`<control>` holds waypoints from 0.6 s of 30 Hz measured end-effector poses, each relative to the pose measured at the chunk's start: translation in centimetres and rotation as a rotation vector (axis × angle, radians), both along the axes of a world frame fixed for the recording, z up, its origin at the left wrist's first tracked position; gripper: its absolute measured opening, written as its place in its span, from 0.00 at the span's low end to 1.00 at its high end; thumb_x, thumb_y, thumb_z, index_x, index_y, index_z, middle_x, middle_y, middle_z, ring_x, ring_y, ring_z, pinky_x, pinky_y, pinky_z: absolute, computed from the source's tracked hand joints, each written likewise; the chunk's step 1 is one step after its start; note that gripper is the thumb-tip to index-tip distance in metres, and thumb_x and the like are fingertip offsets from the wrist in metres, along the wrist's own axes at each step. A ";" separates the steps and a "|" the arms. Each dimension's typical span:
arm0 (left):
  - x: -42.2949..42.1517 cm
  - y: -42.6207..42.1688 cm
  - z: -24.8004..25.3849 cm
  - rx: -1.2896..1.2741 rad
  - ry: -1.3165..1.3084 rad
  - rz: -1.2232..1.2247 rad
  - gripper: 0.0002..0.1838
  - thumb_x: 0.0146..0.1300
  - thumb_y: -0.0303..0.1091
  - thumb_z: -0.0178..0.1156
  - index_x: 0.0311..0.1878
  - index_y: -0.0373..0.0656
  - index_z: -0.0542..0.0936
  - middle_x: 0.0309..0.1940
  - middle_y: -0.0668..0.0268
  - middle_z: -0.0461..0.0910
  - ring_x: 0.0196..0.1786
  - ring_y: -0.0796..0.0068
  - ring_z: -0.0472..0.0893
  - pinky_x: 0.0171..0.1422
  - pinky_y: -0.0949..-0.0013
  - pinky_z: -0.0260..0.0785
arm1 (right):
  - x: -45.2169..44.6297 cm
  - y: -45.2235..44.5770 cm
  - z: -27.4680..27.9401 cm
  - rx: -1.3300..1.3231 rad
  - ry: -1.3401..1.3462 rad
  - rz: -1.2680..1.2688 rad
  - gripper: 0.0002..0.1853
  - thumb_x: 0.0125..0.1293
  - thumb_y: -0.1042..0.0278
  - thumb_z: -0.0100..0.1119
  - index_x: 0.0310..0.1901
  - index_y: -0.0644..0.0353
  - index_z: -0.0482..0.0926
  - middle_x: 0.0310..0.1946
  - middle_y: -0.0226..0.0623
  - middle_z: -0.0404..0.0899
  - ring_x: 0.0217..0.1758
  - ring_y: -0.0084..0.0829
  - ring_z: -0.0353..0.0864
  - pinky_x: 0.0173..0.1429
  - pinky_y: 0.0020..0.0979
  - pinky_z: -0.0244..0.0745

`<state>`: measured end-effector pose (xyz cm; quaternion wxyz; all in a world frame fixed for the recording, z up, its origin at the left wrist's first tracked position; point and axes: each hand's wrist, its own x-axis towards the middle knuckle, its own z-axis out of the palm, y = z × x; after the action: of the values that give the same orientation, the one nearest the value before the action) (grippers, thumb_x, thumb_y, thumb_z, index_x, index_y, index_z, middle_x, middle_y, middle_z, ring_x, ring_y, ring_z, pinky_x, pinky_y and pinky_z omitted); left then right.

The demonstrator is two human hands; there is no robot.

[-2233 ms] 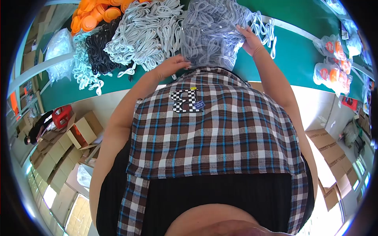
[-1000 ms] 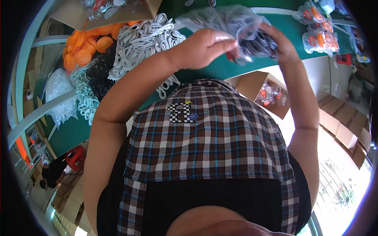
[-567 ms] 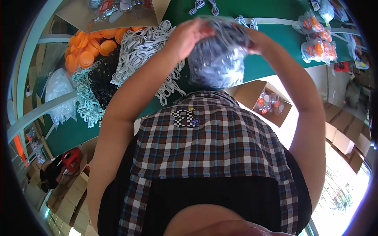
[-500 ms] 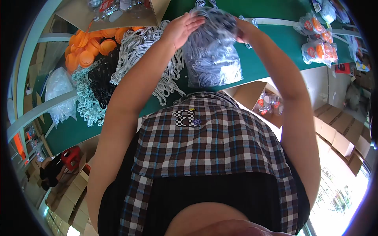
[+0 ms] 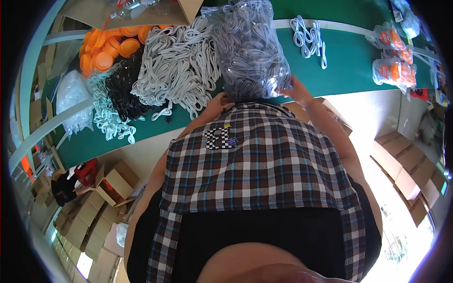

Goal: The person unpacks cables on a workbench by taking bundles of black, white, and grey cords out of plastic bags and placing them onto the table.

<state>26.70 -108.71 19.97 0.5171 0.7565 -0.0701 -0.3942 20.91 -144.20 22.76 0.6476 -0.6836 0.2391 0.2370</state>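
OK so the left hand [image 5: 220, 103] and right hand [image 5: 298, 93] have moved from the cable bag's [image 5: 252, 52] far end to its near corners, can't tell if they're gripping.

Your plaid apron [image 5: 264, 174] carries one large checkered letter [image 5: 223, 133] on its front; it seems to be a B, upside down from this view. The small blue patch [image 5: 231, 141] on it bears pale marks too small for you to read. Dark printing on the cartons [image 5: 401, 158] to your right is likewise unreadable.
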 end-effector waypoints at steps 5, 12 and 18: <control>1.2 -2.9 2.0 0.002 0.323 0.185 0.18 0.62 0.41 0.68 0.43 0.34 0.79 0.32 0.59 0.82 0.32 0.74 0.81 0.38 0.71 0.72 | 3.7 1.3 2.9 0.159 0.049 -0.062 0.26 0.58 0.63 0.74 0.53 0.67 0.74 0.37 0.37 0.81 0.34 0.25 0.77 0.32 0.23 0.73; 9.4 -5.0 7.3 0.071 -0.081 0.290 0.18 0.65 0.44 0.64 0.30 0.38 0.76 0.22 0.66 0.75 0.25 0.74 0.73 0.34 0.70 0.68 | 10.7 1.4 4.8 0.110 0.134 -0.250 0.21 0.63 0.54 0.69 0.42 0.67 0.79 0.27 0.34 0.77 0.23 0.22 0.70 0.25 0.20 0.68; 10.1 -3.8 10.0 0.200 -0.312 0.165 0.22 0.67 0.48 0.60 0.26 0.38 0.73 0.20 0.67 0.72 0.24 0.74 0.68 0.32 0.69 0.63 | 9.9 -0.6 6.5 -0.041 0.084 0.042 0.17 0.66 0.54 0.65 0.34 0.64 0.81 0.26 0.32 0.76 0.22 0.21 0.66 0.25 0.20 0.66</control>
<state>36.84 -112.56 29.93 0.4527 0.8593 -0.0477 -0.2332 30.80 -144.79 29.27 0.6178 -0.6910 0.2565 0.2741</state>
